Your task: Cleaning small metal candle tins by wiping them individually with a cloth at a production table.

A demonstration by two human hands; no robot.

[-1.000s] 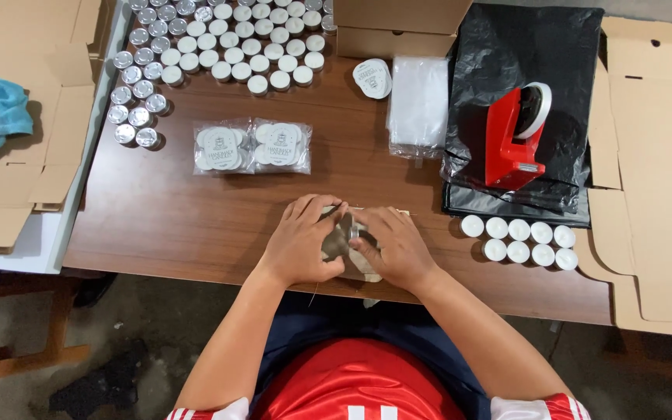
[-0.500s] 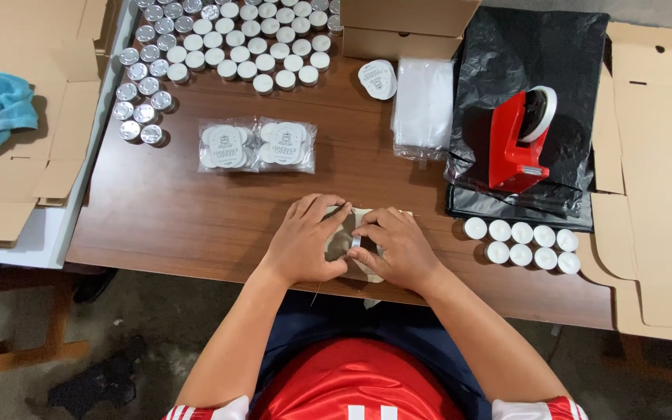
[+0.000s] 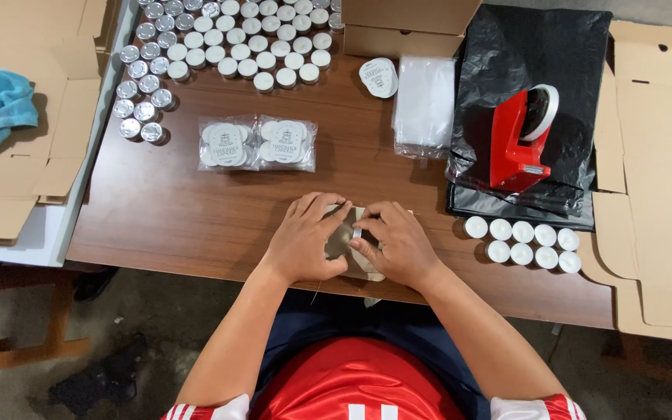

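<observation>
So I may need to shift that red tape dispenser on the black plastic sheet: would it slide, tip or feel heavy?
The red tape dispenser looks chunky and solid, so probably heavy for its size and stiff. It sits on a crinkled black plastic sheet, so a push may drag or bunch the sheet rather than slide cleanly. Its roll rides high at one end, so lifting by the base seems safer.

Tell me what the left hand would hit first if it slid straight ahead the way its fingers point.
The left hand points up-right across the wooden table. It would probably first meet the clear plastic bag stack, though the line may pass between that and the sealed tealight packs.
</observation>
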